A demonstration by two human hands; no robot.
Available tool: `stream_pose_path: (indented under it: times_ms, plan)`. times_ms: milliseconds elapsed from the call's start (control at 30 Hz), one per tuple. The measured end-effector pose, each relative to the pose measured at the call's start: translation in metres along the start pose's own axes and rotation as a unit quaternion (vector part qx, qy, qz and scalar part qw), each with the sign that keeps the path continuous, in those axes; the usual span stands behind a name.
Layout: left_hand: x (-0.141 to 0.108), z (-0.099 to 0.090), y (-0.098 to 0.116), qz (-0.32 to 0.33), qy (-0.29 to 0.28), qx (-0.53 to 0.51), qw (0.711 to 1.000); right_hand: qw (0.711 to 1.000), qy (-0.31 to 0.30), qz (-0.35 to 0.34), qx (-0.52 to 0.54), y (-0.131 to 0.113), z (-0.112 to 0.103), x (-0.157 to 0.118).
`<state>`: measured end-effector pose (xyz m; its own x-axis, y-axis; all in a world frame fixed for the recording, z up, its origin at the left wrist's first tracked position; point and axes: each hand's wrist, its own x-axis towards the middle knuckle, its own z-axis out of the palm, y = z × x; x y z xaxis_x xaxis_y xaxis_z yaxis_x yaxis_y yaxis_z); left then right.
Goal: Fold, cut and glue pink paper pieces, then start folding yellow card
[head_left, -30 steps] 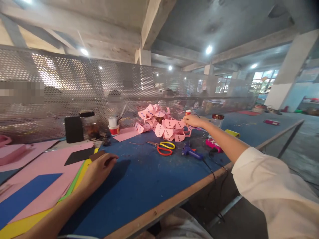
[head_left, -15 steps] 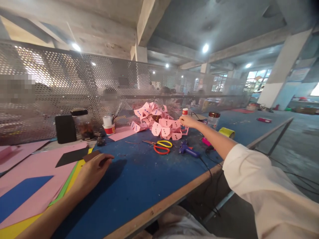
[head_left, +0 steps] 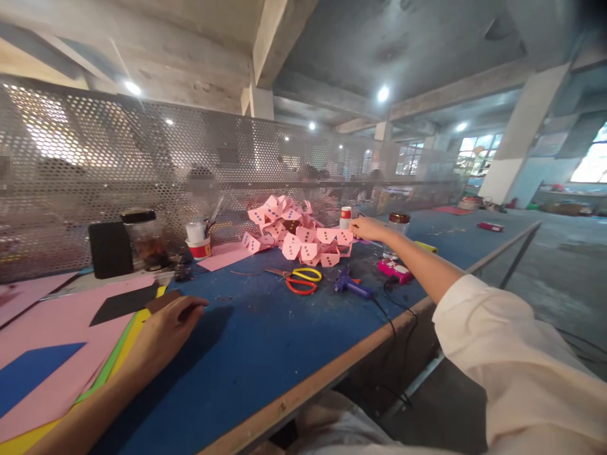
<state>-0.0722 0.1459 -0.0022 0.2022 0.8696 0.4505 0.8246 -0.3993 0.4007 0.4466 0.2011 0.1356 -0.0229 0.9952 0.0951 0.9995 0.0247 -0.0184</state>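
My right hand (head_left: 365, 228) reaches out beside a heap of folded pink paper pieces (head_left: 308, 235) with small dark dots. Its fingers are pinched together, and anything between them is too small to make out. My left hand (head_left: 175, 325) rests at the edge of stacked coloured sheets (head_left: 118, 341), near a brown piece of paper (head_left: 161, 301), its fingers curled and partly hidden. Scissors (head_left: 302, 281) with red and yellow handles and a blue glue gun (head_left: 351, 284) lie on the blue table (head_left: 265, 341) between the hands.
A lidded jar (head_left: 146, 240), black box (head_left: 111, 249) and cup (head_left: 198, 245) stand at the back left. Behind my right hand are a paper cup (head_left: 346, 217) and another jar (head_left: 396, 232). A magenta object (head_left: 394, 271) lies near the cords. A perforated screen (head_left: 227, 164) borders the table.
My right hand has moved slightly right, away from the pink heap. The magenta object shows more fully. The whole view has shifted a little.
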Motion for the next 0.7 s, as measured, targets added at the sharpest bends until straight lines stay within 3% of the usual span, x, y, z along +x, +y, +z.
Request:
stream_pose_path:
  times_ms: [400, 700]
  plan:
    - [0.000, 0.001, -0.004, 0.018, 0.005, 0.017, 1.000, 0.998, -0.058, 0.022, -0.027, 0.014, 0.010, -0.004]
    - [0.000, 0.000, -0.001, 0.006, 0.006, 0.036, 0.999, 0.995, -0.093, 0.035, -0.024, 0.011, 0.012, -0.015]
